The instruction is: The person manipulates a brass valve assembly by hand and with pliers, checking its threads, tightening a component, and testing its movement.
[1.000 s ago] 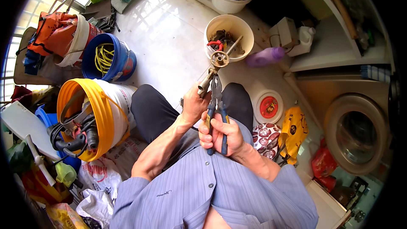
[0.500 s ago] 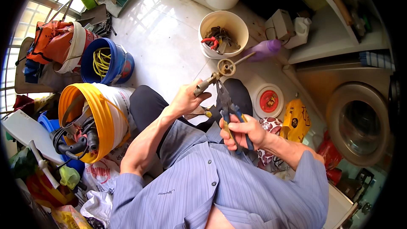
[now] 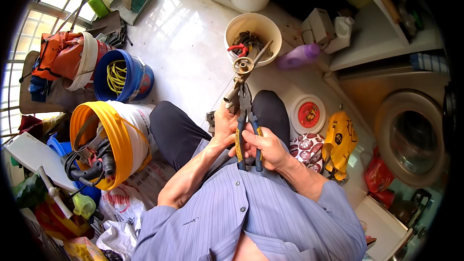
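Between my knees my left hand is closed round the lower body of a brass-and-grey metal pipe fitting. A round ring tops the fitting, and a thin rod slants up to the right from it. My right hand grips combination pliers with blue and yellow handles, held upright. The handles stand apart, and the jaws lie against the fitting below its ring. Whether they bite on it I cannot tell. My left fingers are partly hidden behind the pliers.
Beyond the fitting stands a cream bucket of metal parts and a red-handled tool. A purple bottle lies beside it. To the left are a yellow-rimmed bucket with tools and a blue bucket. A washing machine stands right.
My hands have come closer together. The fitting has shifted left and turned more upright. The pliers have swung left, and their handles now point almost straight down.
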{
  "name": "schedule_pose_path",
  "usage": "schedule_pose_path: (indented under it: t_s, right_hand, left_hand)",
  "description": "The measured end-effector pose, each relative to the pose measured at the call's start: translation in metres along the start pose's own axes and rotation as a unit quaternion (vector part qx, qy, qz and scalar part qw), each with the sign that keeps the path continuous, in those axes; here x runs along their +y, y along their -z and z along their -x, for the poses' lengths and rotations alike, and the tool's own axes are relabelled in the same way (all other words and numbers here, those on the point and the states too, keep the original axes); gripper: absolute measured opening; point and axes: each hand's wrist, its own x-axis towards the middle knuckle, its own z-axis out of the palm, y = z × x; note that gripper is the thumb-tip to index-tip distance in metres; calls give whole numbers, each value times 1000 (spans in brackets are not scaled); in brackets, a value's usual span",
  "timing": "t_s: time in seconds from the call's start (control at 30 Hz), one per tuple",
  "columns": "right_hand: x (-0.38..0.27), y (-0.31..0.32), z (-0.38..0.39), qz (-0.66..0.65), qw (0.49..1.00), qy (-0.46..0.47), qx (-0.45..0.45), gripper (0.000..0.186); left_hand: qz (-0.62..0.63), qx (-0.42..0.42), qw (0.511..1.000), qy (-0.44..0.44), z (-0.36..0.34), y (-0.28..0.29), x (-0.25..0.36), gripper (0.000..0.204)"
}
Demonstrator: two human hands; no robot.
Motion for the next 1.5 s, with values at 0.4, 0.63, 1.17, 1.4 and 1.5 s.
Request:
schedule_pose_path:
  t_s: [0.4,0.63,1.17,1.4,1.5]
  right_hand:
    - [15,5,-14,-202,976,-63,-60,19]
    - [-5,18,5,-75,989,-122,-35,16]
    - [-19,13,2,171,985,-17,26,36]
    - [-21,16,4,143,988,-61,17,45]
    - [-25,9,9,101,992,-72,-2,45]
  left_hand:
    - [-132,31,990,25,-7,38,-51,22]
    - [-175,-48,983,31,-4,43,-20,24]
    - [50,-51,987,142,-10,1,22,14]
    - [-52,15,999,9,-3,2,-8,13]
    - [-67,7,998,6,-4,10,-20,15]
